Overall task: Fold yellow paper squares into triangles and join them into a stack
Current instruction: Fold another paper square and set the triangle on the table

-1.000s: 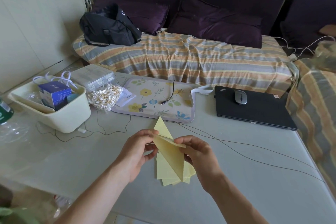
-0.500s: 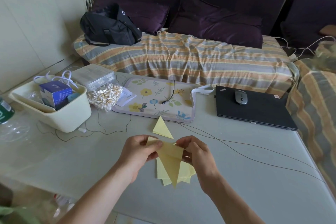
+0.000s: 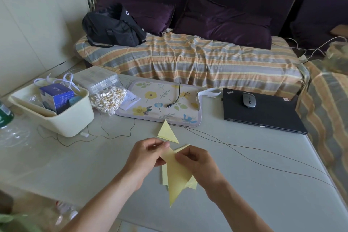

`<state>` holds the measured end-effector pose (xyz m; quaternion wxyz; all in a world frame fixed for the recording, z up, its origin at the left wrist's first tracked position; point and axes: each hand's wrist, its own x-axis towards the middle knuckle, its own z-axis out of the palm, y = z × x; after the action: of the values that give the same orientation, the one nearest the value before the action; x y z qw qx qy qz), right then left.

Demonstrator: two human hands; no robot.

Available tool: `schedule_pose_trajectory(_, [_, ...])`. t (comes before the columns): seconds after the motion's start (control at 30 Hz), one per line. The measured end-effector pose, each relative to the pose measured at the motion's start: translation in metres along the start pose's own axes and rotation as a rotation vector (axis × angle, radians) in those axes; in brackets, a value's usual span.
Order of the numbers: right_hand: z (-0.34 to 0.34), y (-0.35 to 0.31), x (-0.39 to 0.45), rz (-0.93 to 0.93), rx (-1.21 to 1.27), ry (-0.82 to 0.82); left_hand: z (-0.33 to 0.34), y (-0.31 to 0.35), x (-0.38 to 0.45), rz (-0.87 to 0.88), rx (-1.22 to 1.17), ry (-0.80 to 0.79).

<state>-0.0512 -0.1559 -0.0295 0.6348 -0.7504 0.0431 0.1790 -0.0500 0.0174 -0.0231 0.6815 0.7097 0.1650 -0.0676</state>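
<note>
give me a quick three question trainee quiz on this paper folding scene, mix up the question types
1. True or false: the folded yellow paper triangle on the grey table touches the floral fabric mat.
2. Multiple choice: what rests on the closed black laptop? A) grey computer mouse B) bag of cotton swabs C) blue box
3. Short answer: what do the left hand and right hand hold together?

Key
1. False; it lies just in front of the mat, apart from it.
2. A, the grey computer mouse.
3. One yellow paper piece, pinched at its top, point hanging down over the loose yellow sheets below.
</note>
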Motion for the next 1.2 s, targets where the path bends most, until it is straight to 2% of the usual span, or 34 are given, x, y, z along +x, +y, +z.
schedule_pose_trajectory(0.33, [0.004,-0.002,-0.002,0.019,0.009,-0.011,0.007,-0.003,-0.005,0.056,0.255,-0.039])
schedule_pose_trajectory(0.67, [0.001,0.000,0.005,-0.006,-0.034,-0.032,-0.009,0.006,0.004,0.073,0.246,0.187])
schedule_pose_trajectory(0.87, [0.000,0.002,0.007,-0.041,-0.055,0.011,-0.009,0.006,0.007,0.065,0.211,0.218])
schedule_pose_trajectory(1.0, [-0.002,0.002,0.006,-0.049,-0.036,-0.016,-0.009,0.006,0.006,0.091,0.208,0.198])
schedule_pose_trajectory(1.13, [-0.001,0.005,0.003,-0.026,0.042,-0.064,-0.003,0.004,0.001,0.117,0.206,0.059])
schedule_pose_trajectory(1.2, [0.001,0.006,0.004,-0.044,0.058,-0.027,0.002,0.004,-0.003,0.127,0.213,0.027])
